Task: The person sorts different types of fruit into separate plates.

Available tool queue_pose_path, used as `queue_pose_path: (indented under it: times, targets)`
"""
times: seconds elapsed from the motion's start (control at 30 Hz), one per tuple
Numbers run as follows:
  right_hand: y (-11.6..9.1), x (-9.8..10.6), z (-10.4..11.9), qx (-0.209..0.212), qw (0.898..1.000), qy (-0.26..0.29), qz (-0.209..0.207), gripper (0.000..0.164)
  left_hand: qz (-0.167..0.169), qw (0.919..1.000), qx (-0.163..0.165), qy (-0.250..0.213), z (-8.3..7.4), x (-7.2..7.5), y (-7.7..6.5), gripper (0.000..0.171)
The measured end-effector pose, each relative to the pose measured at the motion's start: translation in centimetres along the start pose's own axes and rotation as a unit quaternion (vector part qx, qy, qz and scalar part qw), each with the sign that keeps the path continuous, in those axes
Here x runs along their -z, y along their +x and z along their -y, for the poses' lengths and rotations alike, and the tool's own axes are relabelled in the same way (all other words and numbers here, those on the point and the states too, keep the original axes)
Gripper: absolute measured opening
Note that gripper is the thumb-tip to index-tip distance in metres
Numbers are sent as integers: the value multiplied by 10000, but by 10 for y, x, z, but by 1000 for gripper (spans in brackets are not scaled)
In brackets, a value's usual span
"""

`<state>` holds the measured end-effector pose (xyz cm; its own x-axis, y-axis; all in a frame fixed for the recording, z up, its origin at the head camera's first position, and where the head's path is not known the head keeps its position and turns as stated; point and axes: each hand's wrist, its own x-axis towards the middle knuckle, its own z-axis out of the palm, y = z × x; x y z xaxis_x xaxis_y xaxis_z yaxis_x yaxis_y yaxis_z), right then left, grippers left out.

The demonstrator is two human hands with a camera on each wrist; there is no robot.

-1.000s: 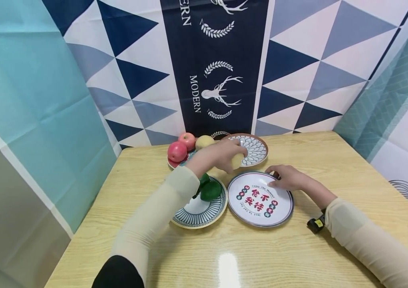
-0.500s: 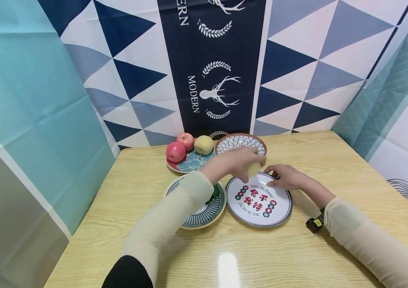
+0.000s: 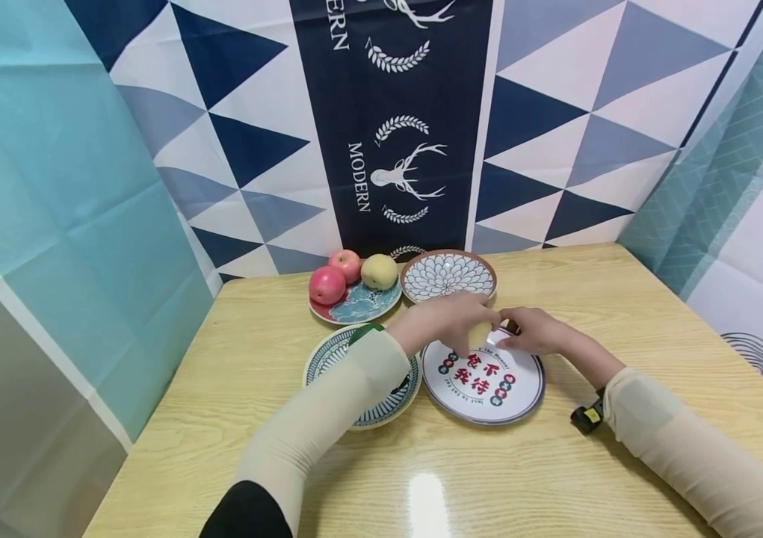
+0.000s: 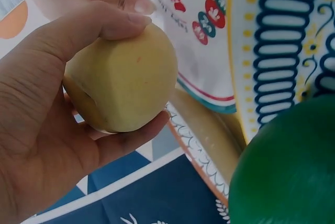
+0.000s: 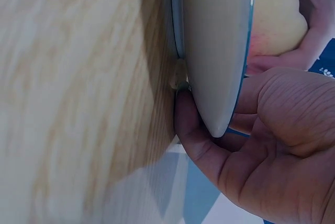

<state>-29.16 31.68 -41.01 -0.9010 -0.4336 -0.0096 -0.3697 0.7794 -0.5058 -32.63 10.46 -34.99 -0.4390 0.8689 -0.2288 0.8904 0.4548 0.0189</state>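
Note:
My left hand [image 3: 453, 315] grips a pale yellow peach [image 4: 123, 80], thumb on one side and fingers curled round the other. It holds the fruit over the far part of a white plate [image 3: 482, 400] with red lettering. At that plate's far right edge, my right hand [image 3: 534, 331] pinches the rim. The right wrist view shows the plate [image 5: 217, 51] edge-on, with a finger [image 5: 191, 124] under it and the thumb side above. Left of it, a blue-and-white patterned plate [image 3: 327, 355] bears a glossy green rounded thing [image 4: 288, 171], mostly hidden by my left forearm.
Behind stands a red-and-blue plate [image 3: 362, 302] with two red apples [image 3: 327, 285] and another yellow fruit [image 3: 379, 272]. Beside it is a brown-rimmed bowl [image 3: 448, 274] with a petal pattern. A patterned cloth [image 3: 415, 149] hangs along the table's back edge.
My left hand has carried the peach from the brown-rimmed bowl rightward and toward me, over the lettered plate. The right hand has stayed at the plate's rim.

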Motion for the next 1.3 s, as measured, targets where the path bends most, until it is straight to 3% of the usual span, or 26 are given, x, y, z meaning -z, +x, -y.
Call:
queue_pose_path:
  times: [0.13,0.37,0.67,1.3]
  targets:
    - [0,-1,1,-47,10000,4,19,24,169,9998,30,-50,-3,-6,3,69]
    - [0,0,3,-118,9999,11,36,39,324,9992,195,-96,-5,-11,5,74]
    - [1,-1,1,-177,9998,3,86,37,228,9997,27,-11,-7,-13,4,71]
    - [1,0,2,-248,9997,-28,86,40,190,9995,81,247,-12,-14,9,72]
